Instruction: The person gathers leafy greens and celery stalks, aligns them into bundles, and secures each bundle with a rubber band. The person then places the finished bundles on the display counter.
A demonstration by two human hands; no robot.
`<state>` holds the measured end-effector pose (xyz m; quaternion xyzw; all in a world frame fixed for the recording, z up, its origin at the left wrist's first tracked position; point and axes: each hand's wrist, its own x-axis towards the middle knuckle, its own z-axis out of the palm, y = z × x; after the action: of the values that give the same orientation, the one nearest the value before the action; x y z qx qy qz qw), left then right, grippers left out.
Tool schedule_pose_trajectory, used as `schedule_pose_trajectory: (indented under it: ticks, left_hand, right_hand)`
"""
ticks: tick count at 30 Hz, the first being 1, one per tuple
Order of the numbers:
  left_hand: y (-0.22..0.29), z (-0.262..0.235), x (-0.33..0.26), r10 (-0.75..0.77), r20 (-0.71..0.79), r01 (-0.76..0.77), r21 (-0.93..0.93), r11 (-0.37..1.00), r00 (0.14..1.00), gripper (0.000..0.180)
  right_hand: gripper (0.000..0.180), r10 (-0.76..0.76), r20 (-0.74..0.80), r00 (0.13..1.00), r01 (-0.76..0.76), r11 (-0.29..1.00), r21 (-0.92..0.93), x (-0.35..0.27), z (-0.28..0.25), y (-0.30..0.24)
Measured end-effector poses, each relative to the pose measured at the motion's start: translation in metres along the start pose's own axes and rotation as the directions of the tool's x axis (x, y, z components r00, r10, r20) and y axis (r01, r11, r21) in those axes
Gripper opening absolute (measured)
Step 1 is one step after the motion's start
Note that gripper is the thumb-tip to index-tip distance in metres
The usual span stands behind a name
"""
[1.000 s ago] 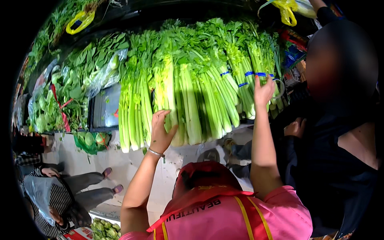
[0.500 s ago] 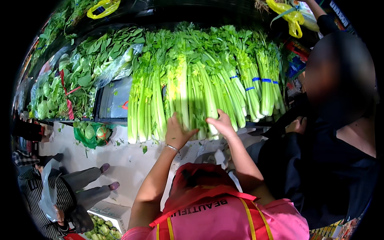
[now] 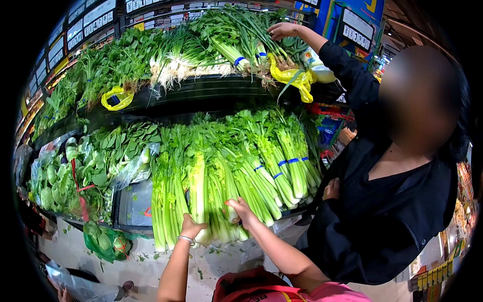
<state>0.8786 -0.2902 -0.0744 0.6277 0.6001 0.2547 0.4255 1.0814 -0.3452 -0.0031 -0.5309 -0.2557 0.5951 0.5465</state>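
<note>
A wide row of green celery [image 3: 166,206] lies on the lower display shelf, leaves away from me and pale root ends toward me. My left hand [image 3: 191,227] is closed round the base of a thick pale celery bunch [image 3: 199,194]; its thumb shows, and its other fingers are largely hidden. Just to the right, my right hand [image 3: 242,213] grips the lower end of another celery bunch [image 3: 227,183], thumb on top and fingers underneath. Further right, several bunches [image 3: 289,156] wear blue bands.
At my right stands a person in black [image 3: 372,221], one hand [image 3: 283,31] reaching over the upper shelf's greens. Yellow bags [image 3: 297,80] hang at that shelf's edge. Left of the celery are a dark tray [image 3: 133,204] and leafy vegetables [image 3: 100,166]; a green bag [image 3: 106,244] hangs below.
The view has tilted up, bringing the upper shelf and price signs into sight. Both my hands remain at the celery's root ends. More of the person in black's reaching arm shows.
</note>
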Motion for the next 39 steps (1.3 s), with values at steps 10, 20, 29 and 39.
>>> schedule_pose_trajectory:
  ticks: [10, 20, 29, 39]
  left_hand:
    - [0.005, -0.029, -0.025, -0.002, 0.405, 0.405, -0.914, 0.033, 0.914, 0.028]
    - [0.013, 0.009, -0.064, 0.129, 0.443, 0.435, -0.896, 0.088, 0.887, 0.042]
    - [0.026, 0.014, -0.064, 0.169, 0.419, 0.444, -0.882, -0.158, 0.892, 0.038]
    - [0.018, 0.024, -0.074, 0.010, 0.439, 0.438, -0.898, 0.023, 0.899, 0.030]
  right_hand:
    - [0.029, -0.009, 0.107, 0.994, -0.001, 0.996, 0.087, 0.008, -0.023, 0.014]
    - [0.048, -0.087, 0.015, 0.996, 0.086, 0.912, -0.401, -0.019, 0.014, 0.048]
    - [0.059, -0.184, 0.178, 0.967, 0.253, 0.589, -0.768, -0.024, 0.009, 0.041]
    - [0.095, 0.165, 0.002, 0.986, -0.138, 0.833, -0.536, 0.012, 0.011, 0.039]
